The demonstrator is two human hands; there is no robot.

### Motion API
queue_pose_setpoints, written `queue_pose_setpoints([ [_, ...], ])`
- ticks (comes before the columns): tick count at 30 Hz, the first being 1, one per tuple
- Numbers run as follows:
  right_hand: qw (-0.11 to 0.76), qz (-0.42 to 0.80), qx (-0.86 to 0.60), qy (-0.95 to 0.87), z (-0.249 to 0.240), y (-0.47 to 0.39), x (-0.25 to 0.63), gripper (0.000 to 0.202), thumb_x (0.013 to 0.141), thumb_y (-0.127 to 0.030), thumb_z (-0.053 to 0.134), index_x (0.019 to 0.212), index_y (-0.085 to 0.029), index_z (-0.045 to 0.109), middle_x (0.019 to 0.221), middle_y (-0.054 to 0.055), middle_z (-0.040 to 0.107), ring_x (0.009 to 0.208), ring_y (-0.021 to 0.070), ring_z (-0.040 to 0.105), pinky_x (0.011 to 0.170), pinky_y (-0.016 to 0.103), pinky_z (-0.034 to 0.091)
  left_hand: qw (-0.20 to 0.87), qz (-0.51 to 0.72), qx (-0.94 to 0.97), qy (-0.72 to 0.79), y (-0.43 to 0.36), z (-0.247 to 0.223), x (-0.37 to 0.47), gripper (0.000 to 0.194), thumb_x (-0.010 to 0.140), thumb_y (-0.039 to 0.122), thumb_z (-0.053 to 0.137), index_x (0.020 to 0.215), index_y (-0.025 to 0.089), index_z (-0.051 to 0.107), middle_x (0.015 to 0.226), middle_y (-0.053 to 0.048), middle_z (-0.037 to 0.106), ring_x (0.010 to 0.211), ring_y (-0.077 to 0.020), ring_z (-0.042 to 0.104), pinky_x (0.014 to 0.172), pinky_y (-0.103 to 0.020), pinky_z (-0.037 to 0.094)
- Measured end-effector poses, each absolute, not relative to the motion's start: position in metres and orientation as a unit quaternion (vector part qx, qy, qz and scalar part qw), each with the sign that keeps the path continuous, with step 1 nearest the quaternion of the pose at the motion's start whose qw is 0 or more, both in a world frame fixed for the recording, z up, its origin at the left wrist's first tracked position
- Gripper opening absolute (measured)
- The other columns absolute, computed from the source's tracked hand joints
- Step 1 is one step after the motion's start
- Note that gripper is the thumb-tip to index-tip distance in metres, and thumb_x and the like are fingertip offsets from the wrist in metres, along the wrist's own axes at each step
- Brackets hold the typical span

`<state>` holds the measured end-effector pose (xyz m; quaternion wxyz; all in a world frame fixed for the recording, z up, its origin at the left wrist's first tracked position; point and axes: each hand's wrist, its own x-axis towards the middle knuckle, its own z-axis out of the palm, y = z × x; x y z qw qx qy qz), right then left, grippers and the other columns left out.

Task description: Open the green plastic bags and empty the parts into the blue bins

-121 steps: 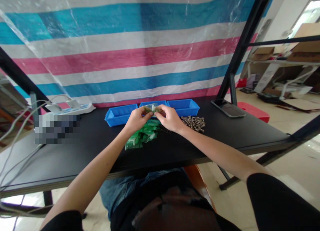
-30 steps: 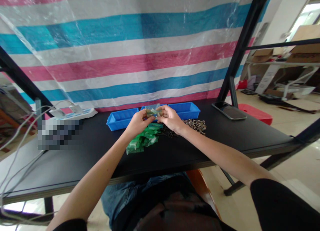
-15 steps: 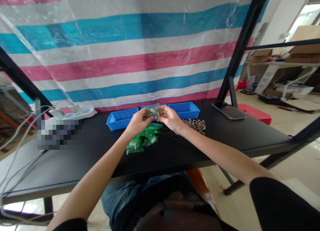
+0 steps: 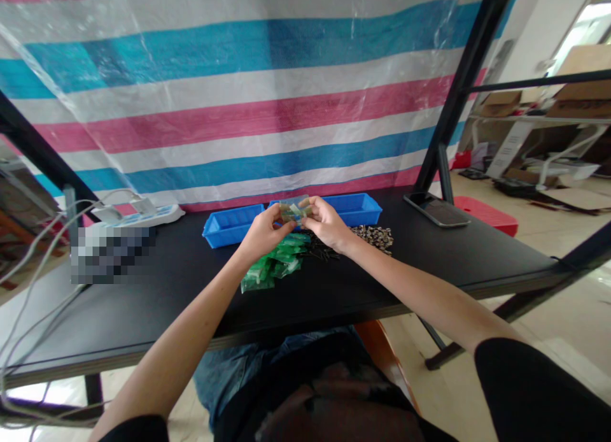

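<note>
While I watch through the head view, the only view on hand, I log the following.

Item: left hand [image 4: 264,231], raised over the black surface [image 4: 157,283], fingers pinched on the left edge of a small clear bag [image 4: 293,211].

Item: right hand [image 4: 324,224], fingers pinched on the right edge of the same small clear bag. The bag hangs between the two hands, above the surface and in front of the middle blue tray [image 4: 275,206]; it has pale greenish contents that I cannot make out.

Item: pile of green packets [image 4: 273,262], lying on the surface just below the left hand.

Item: heap of small metal parts [image 4: 377,237], on the surface just right of the right hand's wrist.

Item: small dark parts [image 4: 321,251], scattered between the packets and the metal heap, under the right hand.

Item: three blue trays in a row at the back of the surface, left blue tray [image 4: 229,225] and right blue tray [image 4: 360,207] flanking the middle one.

Item: phone [image 4: 435,209], flat near the right rear corner, well apart from the hands.

Item: white power strip [image 4: 143,216], far left rear, cables trailing off.

Item: striped tarp [image 4: 238,111], hung behind the surface.
</note>
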<state>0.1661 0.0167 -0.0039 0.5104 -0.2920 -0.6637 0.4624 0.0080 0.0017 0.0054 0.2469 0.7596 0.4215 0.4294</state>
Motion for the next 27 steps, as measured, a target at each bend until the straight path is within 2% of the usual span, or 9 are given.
queue_pose_setpoints([
  [3, 0.524, 0.463, -0.299, -0.649, -0.0014, 0.0175, 0.1672, 0.021, 0.071, -0.009, 0.047, 0.088, -0.02, 0.041, 0.079, -0.002, 0.052, 0.069, 0.0107, 0.053, 0.067, 0.028, 0.045, 0.255, 0.422, 0.753, 0.435, 0.0006, 0.008, 0.0075, 0.029, 0.072, 0.028, 0.058, 0.097, 0.014, 0.055, 0.081, -0.005, 0.065, 0.076, -0.0171, 0.061, 0.065, -0.027, 0.046],
  [8, 0.522, 0.432, -0.316, -0.664, 0.0, 0.0181, 0.1696, 0.019, 0.072, -0.011, 0.048, 0.086, -0.021, 0.039, 0.074, -0.005, 0.048, 0.059, 0.0075, 0.049, 0.062, 0.025, 0.043, 0.232, 0.415, 0.76, 0.443, 0.0017, 0.0091, 0.007, 0.016, 0.072, 0.03, 0.057, 0.078, 0.015, 0.059, 0.071, -0.001, 0.062, 0.068, -0.0144, 0.058, 0.066, -0.027, 0.044],
  [14, 0.506, 0.447, -0.307, -0.67, -0.0021, 0.0162, 0.1676, 0.019, 0.074, -0.008, 0.047, 0.085, -0.021, 0.039, 0.077, -0.005, 0.05, 0.059, 0.0072, 0.052, 0.063, 0.025, 0.044, 0.234, 0.413, 0.764, 0.438, 0.0037, 0.0069, 0.0042, 0.017, 0.073, 0.033, 0.055, 0.069, 0.016, 0.056, 0.06, 0.002, 0.055, 0.056, -0.0111, 0.049, 0.054, -0.024, 0.036],
  [21, 0.509, 0.441, -0.312, -0.67, -0.0008, 0.0152, 0.1679, 0.018, 0.075, -0.008, 0.047, 0.085, -0.021, 0.039, 0.076, -0.004, 0.05, 0.059, 0.0081, 0.052, 0.063, 0.026, 0.045, 0.251, 0.407, 0.768, 0.425, 0.0009, 0.0079, 0.006, 0.019, 0.073, 0.034, 0.054, 0.076, 0.015, 0.058, 0.069, -0.001, 0.061, 0.064, -0.0137, 0.055, 0.059, -0.025, 0.041],
  [27, 0.502, 0.389, -0.295, -0.714, -0.0072, 0.0168, 0.1668, 0.02, 0.073, -0.011, 0.048, 0.089, -0.021, 0.043, 0.076, -0.003, 0.049, 0.067, 0.0107, 0.051, 0.064, 0.026, 0.045, 0.186, 0.392, 0.778, 0.454, 0.0007, 0.0105, 0.0065, 0.021, 0.074, 0.035, 0.055, 0.079, 0.015, 0.061, 0.071, -0.002, 0.063, 0.064, -0.0146, 0.056, 0.058, -0.025, 0.041],
])
